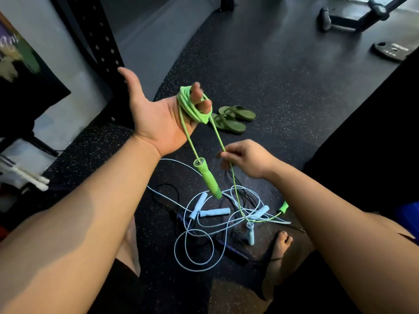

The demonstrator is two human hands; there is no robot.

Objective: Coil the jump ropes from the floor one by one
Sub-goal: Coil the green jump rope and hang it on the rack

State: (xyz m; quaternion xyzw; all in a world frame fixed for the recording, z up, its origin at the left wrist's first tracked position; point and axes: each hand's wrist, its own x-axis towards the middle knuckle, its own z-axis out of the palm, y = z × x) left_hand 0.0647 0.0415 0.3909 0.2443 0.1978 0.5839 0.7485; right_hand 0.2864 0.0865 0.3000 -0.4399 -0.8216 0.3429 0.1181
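Note:
My left hand is raised palm up, thumb spread wide, with the green jump rope wound in several loops round its bent fingers. One green handle hangs from the coil below the wrist. Lower right, my right hand pinches the free green cord, which runs down to the second green handle on the floor. Light blue jump ropes lie tangled on the floor beneath, their handles among the cords, with a black rope partly under them.
A pair of green sandals sits on the black speckled floor beyond my hands. A black rack upright stands at the left, a weight plate and a bench base at the far right. My bare foot is beside the pile.

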